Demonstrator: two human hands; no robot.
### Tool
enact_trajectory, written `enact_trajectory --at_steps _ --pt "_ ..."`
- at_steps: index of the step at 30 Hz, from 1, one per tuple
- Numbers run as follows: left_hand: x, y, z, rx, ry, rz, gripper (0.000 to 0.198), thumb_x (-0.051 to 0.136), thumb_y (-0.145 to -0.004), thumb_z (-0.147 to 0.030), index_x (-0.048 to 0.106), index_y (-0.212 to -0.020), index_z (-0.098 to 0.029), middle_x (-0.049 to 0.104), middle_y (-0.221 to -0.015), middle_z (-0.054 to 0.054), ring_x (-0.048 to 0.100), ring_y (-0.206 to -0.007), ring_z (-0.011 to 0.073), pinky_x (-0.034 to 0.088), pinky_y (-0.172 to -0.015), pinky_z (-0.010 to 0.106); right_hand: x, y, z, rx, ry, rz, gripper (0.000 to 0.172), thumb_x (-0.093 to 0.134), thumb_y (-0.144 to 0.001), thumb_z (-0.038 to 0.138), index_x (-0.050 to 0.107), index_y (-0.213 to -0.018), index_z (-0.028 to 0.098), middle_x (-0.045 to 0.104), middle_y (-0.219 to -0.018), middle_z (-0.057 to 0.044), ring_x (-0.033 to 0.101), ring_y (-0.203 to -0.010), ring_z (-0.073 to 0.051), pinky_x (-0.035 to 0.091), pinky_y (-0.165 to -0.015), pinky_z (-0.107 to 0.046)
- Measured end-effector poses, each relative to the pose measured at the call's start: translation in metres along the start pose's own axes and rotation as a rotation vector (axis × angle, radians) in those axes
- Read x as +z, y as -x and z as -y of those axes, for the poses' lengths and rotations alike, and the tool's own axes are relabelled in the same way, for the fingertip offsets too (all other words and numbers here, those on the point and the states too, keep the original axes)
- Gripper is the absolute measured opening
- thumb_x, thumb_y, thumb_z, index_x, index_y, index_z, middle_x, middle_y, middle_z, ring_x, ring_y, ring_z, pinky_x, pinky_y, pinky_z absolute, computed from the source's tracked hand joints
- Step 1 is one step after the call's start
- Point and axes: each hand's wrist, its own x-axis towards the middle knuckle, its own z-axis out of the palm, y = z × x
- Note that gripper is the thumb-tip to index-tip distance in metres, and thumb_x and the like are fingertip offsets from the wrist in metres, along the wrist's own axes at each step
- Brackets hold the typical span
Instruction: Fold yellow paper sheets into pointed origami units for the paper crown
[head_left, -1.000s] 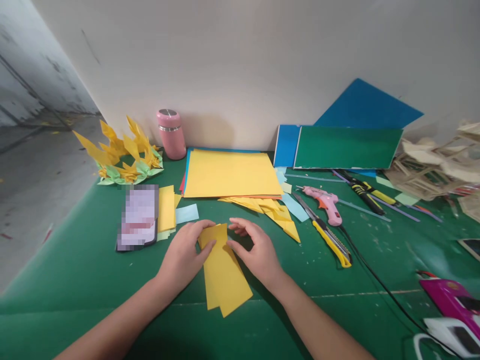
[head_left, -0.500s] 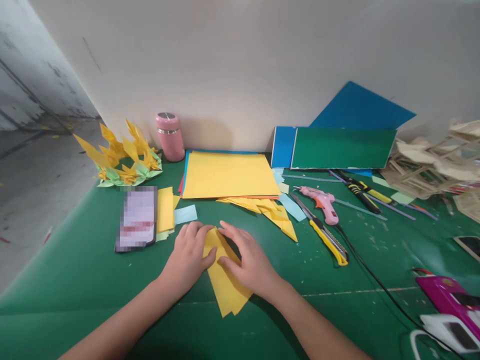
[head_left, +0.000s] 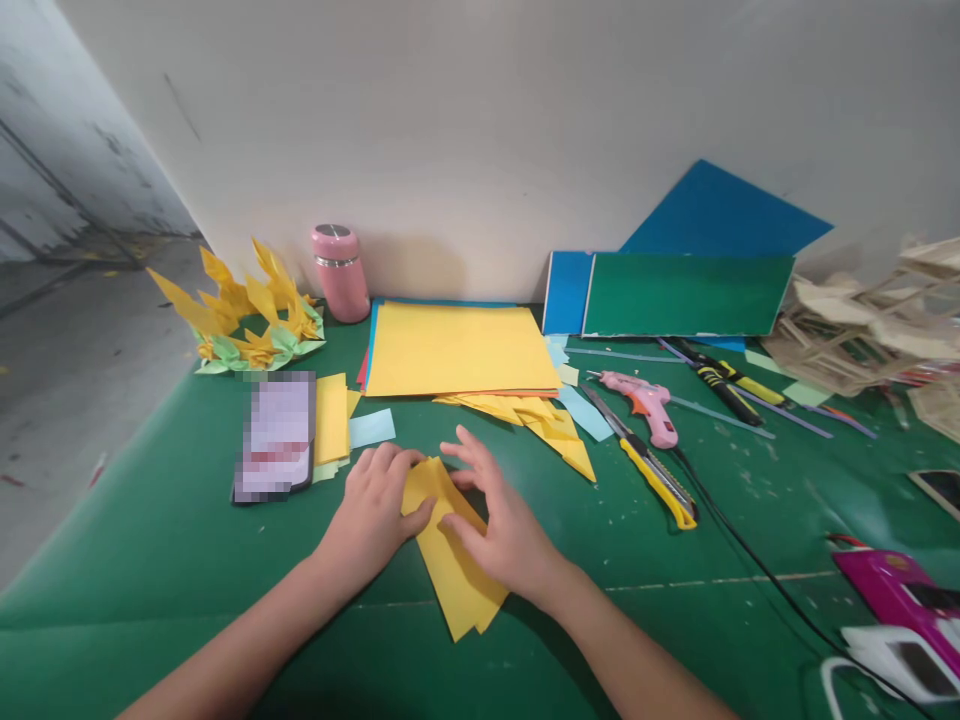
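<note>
- While the left hand (head_left: 377, 508) grips the yellow paper strips (head_left: 450, 575) near their far end, the right hand (head_left: 510, 530) spreads open over their right side.
- Strips overlap on the green desk (head_left: 187, 560).

Got pink bottle (head_left: 342, 275) upright near wall (head_left: 465, 130), just right of yellow-and-green paper crown (head_left: 262, 298). Got phone (head_left: 277, 440) flat in front of crown, screen pixelated. See pink glue gun (head_left: 645, 400) lying on right side, yellow knife (head_left: 641, 463) just beside it, blade out. Note black-and-yellow pliers (head_left: 718, 379) near wooden model (head_left: 832, 300), blue board (head_left: 724, 210) and green board (head_left: 686, 295) standing at wall. Also see magenta device (head_left: 889, 590), white device (head_left: 870, 645) at lower right.
</note>
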Motion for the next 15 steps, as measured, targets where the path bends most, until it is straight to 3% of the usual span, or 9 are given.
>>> enact_trajectory --at_steps 7,11,15 --pt "-0.001 -0.001 0.001 -0.044 0.034 0.083 0.010 0.054 -0.080 -0.026 0.055 -0.089 -0.022 0.056 -0.091 0.005 0.053 -0.084 0.0246 0.045 -0.076 0.040 -0.002 -0.001 -0.004 0.053 -0.021 -0.070 0.070 0.053 -0.082 0.013 0.025 -0.143 0.030 0.051 -0.134 -0.011 0.061 -0.101 -0.019 0.055 -0.085 -0.038" --pt "-0.004 0.001 -0.004 -0.069 0.025 0.072 0.015 0.053 -0.081 -0.027 0.055 -0.096 -0.022 0.056 -0.099 0.006 0.053 -0.090 0.0256 0.044 -0.080 0.041 -0.004 -0.002 0.000 0.024 0.233 -0.005 0.072 0.058 -0.081 0.015 0.027 -0.144 0.029 0.062 -0.118 -0.009 0.058 -0.105 -0.025 0.051 -0.089 -0.048" --pt "-0.006 0.003 -0.004 -0.120 -0.020 0.050 0.024 0.058 -0.081 -0.036 0.054 -0.100 -0.022 0.057 -0.098 0.006 0.053 -0.093 0.0272 0.044 -0.079 0.041 -0.003 -0.001 0.006 -0.036 0.380 0.030 0.068 0.058 -0.081 0.015 0.030 -0.142 0.028 0.063 -0.118 -0.010 0.055 -0.111 -0.029 0.046 -0.092 -0.052"
